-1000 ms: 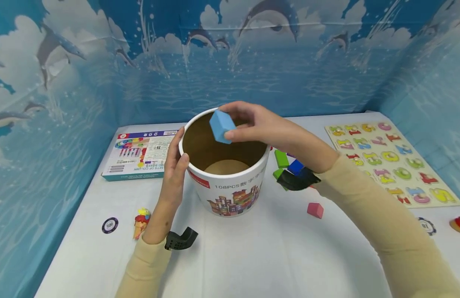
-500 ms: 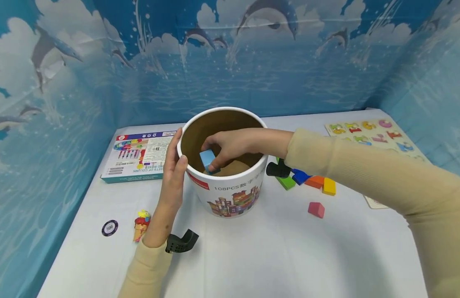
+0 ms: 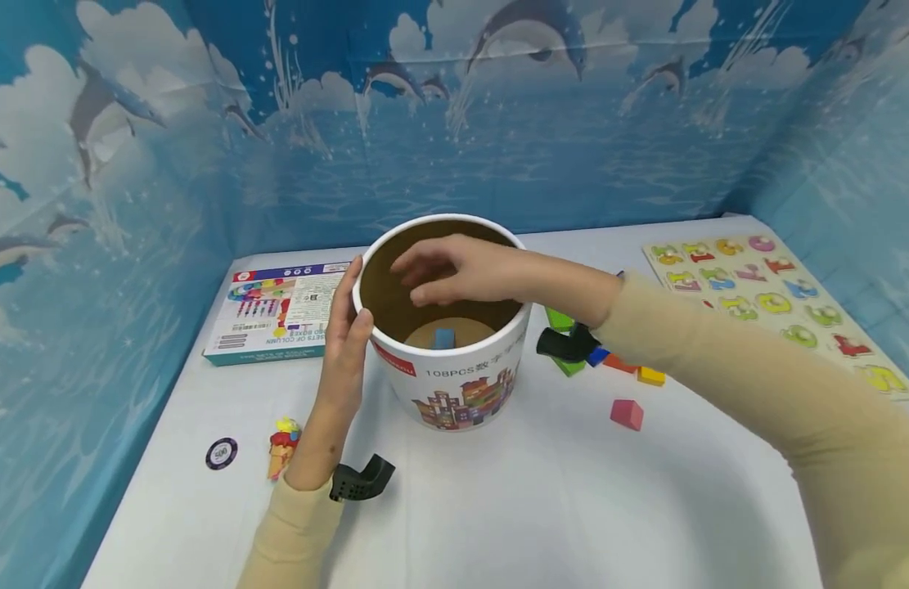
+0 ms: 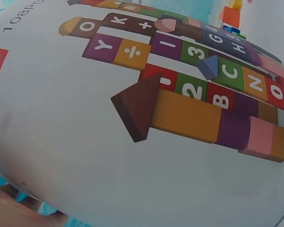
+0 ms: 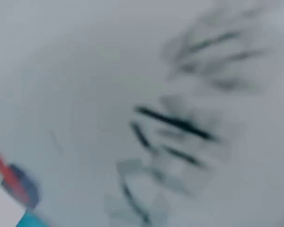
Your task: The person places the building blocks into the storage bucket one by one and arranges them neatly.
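A white bucket (image 3: pixel 398 380) with printed building blocks and "108PCS" on its wall stands mid-table. On the bucket's left side my left hand (image 3: pixel 344 343) grips it, thumb near the rim and fingers along the outside. A light-blue block (image 3: pixel 444 339) lies on the bucket's floor. Above that block, within the mouth of the bucket, my right hand (image 3: pixel 461 270) holds nothing, its fingers loosely bent. The left wrist view shows the bucket's printed wall (image 4: pixel 75 142) with some fingers (image 4: pixel 19 213) at lower left. Blurred dark lettering on a pale surface fills the right wrist view.
Green blocks (image 3: pixel 569 363), an orange block (image 3: pixel 619 363) and a yellow block (image 3: pixel 651 376) lie right of the bucket. Nearer is a pink block (image 3: pixel 627 414). Around them are a number puzzle board (image 3: pixel 774 303), flat box (image 3: pixel 266 315), poker chip (image 3: pixel 222 453) and ice-cream toy (image 3: pixel 282 448).
My right hand carried the light-blue block down into the bucket, released it on the floor and rose slightly. The left hand has stayed at the bucket's side.
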`<state>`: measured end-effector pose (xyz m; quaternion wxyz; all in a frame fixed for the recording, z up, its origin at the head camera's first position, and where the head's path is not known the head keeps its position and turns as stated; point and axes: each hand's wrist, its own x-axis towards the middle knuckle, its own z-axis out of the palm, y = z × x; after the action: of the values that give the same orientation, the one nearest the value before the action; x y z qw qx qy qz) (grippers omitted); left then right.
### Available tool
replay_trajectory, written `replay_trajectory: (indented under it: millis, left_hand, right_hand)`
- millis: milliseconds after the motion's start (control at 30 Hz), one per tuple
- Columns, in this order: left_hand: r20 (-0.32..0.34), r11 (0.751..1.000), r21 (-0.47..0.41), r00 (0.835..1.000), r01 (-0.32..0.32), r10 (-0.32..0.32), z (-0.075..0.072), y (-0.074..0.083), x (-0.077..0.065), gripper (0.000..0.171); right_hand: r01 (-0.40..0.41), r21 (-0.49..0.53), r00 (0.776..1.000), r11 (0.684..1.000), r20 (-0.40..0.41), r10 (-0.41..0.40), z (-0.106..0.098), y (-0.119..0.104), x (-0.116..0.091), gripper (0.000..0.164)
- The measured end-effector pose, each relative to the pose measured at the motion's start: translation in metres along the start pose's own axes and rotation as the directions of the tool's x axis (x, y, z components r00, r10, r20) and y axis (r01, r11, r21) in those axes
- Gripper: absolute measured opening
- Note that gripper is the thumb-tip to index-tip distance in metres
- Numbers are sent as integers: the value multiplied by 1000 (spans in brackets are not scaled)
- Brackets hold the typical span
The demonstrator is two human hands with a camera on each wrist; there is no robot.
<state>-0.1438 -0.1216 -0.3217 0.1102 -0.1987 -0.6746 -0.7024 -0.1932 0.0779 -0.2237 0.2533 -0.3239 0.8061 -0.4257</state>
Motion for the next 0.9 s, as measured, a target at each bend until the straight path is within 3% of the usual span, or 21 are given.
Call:
replay_trajectory:
  millis: [67,133,233,300,367,500,600,667,733,800,900]
  left_hand:
    - [1,1000,-3,1000,-1,1,1,-1,-1,54]
    - [-1,1000,-2,1000,-5,5,2,-2,-2,54]
    - [-2,1000,-8,1000,-16,16,2,-1,-1,54]
    - [-4,1000,-15,1000,-18,18,2,0,0,55]
    - [-10,1000,-19,1000,-16,16,2,0,0,54]
    - [-18,1000,-22,1000,-16,16,2,1,0,55]
    - [-15,999,-34,1000,-21,21,2,1,1,55]
    - [-13,999,-44,1000,-24,23,2,1,1,55]
    - [-11,999,-47,1000,-28,27,2,1,1,55]
    - [-11,998,-46,1000,-30,30,2,1,1,56]
    - [-8,998,-46,999,-31,31,3,1,2,56]
  right_hand:
    - [105,57,986,993,-135,-96,-5,3,-30,41]
    - [170,112,951,979,-277,-134,-9,12,-68,36]
    - [180,191,892,965,-444,-79,-11,46,-125,33]
    - [139,244,855,960,-519,8,-8,81,-155,34]
    - [49,301,829,952,-544,130,-2,120,-178,36]
    - [-187,331,743,925,-568,354,23,183,-205,44]
    - [-302,305,733,903,-531,424,44,204,-211,48]
    - [-342,257,755,904,-498,427,55,208,-210,48]
    - [-370,163,778,915,-483,401,63,207,-207,49]
    - [-405,31,781,914,-507,364,69,204,-202,50]
    - [-444,-135,765,886,-572,297,77,203,-196,49]
